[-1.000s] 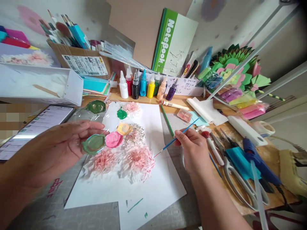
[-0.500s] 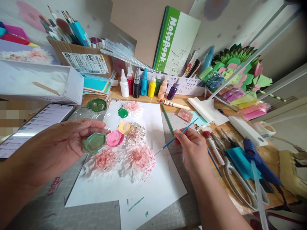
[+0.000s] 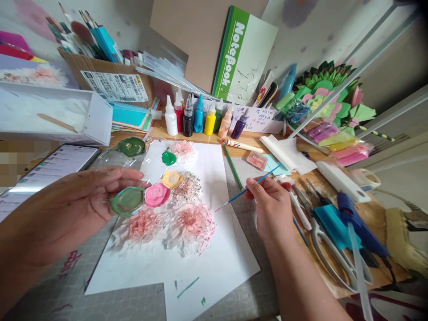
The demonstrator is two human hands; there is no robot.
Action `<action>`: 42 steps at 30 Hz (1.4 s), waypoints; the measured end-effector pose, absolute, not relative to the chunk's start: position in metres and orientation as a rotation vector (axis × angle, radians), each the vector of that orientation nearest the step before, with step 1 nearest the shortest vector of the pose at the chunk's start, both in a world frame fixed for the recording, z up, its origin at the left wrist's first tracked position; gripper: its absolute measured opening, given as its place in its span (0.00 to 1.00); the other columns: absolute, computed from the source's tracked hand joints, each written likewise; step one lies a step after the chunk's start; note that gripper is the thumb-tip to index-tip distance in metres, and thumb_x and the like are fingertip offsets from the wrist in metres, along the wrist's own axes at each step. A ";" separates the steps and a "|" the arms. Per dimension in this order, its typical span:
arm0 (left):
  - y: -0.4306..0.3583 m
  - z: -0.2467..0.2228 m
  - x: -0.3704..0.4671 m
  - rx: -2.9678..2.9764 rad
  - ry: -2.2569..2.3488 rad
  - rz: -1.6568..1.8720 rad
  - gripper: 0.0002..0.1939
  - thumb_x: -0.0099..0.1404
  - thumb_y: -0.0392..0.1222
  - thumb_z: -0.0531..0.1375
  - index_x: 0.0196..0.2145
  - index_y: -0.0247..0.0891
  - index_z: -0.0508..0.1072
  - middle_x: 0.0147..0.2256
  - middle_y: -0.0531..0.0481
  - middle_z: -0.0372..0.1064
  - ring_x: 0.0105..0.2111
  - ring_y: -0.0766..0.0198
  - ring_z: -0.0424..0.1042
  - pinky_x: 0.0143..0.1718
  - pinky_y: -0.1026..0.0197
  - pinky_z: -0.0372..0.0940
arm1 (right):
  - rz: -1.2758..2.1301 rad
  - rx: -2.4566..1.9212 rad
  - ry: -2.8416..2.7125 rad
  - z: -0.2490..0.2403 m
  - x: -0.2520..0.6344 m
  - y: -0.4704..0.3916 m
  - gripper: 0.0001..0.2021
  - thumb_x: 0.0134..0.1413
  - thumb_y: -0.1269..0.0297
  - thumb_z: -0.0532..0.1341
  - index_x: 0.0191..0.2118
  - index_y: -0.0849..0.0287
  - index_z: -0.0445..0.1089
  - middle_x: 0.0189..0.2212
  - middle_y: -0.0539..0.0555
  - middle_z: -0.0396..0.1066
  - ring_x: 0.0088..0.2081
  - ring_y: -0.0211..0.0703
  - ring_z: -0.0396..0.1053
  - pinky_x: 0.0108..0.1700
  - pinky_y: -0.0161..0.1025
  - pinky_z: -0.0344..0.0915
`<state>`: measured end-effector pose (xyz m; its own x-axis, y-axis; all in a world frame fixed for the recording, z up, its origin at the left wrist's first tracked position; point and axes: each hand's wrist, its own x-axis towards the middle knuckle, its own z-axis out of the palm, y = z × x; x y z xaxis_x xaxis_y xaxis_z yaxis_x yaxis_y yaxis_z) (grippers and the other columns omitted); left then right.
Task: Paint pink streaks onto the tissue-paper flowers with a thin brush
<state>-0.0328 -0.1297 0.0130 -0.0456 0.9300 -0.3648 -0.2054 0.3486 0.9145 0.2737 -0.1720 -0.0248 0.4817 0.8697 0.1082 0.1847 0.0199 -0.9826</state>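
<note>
My left hand (image 3: 90, 191) holds a clear palette (image 3: 129, 200) with green, pink and yellow paint in its wells. Between the fingers of my right hand (image 3: 270, 200) is a thin blue paintbrush (image 3: 239, 195). Its pinkish tip is just off the right edge of a pink-and-white paper flower (image 3: 192, 225), whose outer petals carry pink marks. To the left lies a similar flower (image 3: 142, 225), partly below the palette. A dark-speckled flower (image 3: 189, 187) and a small pink one (image 3: 183, 150) lie farther back. White paper (image 3: 230, 263) is under them all.
Paint bottles (image 3: 210, 120) line the back. A phone (image 3: 60, 160) lies at left. Scissors (image 3: 329, 254), a blue glue gun (image 3: 357, 223) and a white-handled brush (image 3: 299, 209) are at right. A green pencil (image 3: 233, 167) crosses the grey mat (image 3: 133, 303).
The brush tip has lifted slightly away from the right flower's edge, and my right hand has shifted a little right. My left hand still holds the palette. The view has shifted slightly.
</note>
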 end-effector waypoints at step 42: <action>-0.130 0.010 -0.037 0.783 1.253 1.022 0.13 0.47 0.45 0.72 0.32 0.40 0.85 0.28 0.40 0.80 0.27 0.48 0.77 0.24 0.50 0.76 | 0.689 -1.454 -0.914 -0.024 0.266 -0.172 0.15 0.51 0.53 0.67 0.23 0.57 0.71 0.17 0.47 0.69 0.22 0.38 0.62 0.29 0.38 0.56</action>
<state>-0.0368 -0.1300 0.0104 0.0090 0.9264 -0.3764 -0.1823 0.3716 0.9103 0.2665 -0.1720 -0.0239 0.5120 0.8530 0.1016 0.1377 0.0353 -0.9898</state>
